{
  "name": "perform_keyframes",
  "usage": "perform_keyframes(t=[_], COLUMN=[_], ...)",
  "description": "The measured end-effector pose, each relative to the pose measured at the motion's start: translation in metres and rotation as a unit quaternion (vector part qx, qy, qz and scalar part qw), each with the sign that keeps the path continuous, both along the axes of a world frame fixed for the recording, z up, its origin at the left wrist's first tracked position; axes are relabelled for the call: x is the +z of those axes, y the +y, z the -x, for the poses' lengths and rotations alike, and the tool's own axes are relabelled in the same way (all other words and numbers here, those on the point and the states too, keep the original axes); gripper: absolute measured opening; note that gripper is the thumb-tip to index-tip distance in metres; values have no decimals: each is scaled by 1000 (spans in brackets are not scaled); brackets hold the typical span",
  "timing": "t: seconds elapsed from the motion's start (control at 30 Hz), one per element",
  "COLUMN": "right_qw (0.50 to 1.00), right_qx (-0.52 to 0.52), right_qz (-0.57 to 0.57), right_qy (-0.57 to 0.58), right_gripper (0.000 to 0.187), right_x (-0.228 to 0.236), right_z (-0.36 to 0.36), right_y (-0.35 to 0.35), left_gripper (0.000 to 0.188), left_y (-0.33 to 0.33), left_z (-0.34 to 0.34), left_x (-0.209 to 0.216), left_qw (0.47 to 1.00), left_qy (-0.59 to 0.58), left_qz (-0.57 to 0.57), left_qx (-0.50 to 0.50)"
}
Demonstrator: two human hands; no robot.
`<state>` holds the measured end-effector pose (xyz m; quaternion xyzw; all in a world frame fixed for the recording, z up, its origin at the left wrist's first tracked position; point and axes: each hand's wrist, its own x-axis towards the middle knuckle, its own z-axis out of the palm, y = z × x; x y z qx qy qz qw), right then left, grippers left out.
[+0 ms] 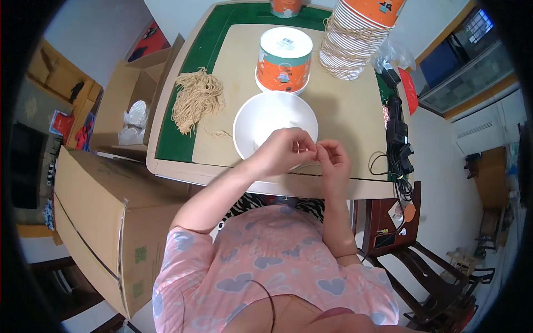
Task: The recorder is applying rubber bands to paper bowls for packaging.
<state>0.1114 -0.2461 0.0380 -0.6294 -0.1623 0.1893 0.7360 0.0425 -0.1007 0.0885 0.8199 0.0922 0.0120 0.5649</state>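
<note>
A white-walled paper bucket [242,130] stands with its mouth toward me at the table's front edge. My left hand [286,149] reaches over its near rim, fingertips pinched together. Close against it, my right hand [335,157] is also pinched, and the fingertips of both hands meet. A thin tan cord [312,164] shows just below the fingers; its ends are hidden by the hands. To the left lies a loose heap of tan cords [195,100], with a strand trailing toward the bucket.
Behind the bucket stands an orange printed bucket [284,75] with a white top. A tall stack of nested buckets [355,47], wound with cords, is at back right. Black cables and adapters [397,133] line the right edge. Cardboard boxes [91,208] stand left; a dark chair [388,222] right.
</note>
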Motion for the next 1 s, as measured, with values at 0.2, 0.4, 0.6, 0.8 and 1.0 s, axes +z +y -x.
perform_keyframes(t=[0.2, 0.4, 0.6, 0.8, 1.0], right_qw=[999, 992, 988, 993, 980], right_qx=[17, 112, 155, 72, 32], right_qz=[-36, -22, 2, 6, 97], right_qy=[14, 49, -4, -92, -173], right_gripper=[5, 11, 16, 15, 12], right_x=[-8, -9, 1, -1, 4], right_z=[1, -3, -1, 5, 11], right_y=[-7, -16, -19, -12, -10], left_gripper=[7, 8, 8, 7, 8], left_y=[-17, -24, -23, -20, -28], left_z=[19, 22, 21, 21, 24], left_x=[-5, -9, -11, -6, -8], left_qw=[970, 966, 974, 981, 960], left_qy=[-165, -179, -150, -126, -144], left_qz=[-174, -175, -136, -107, -190], left_qx=[29, 70, 104, 105, 148])
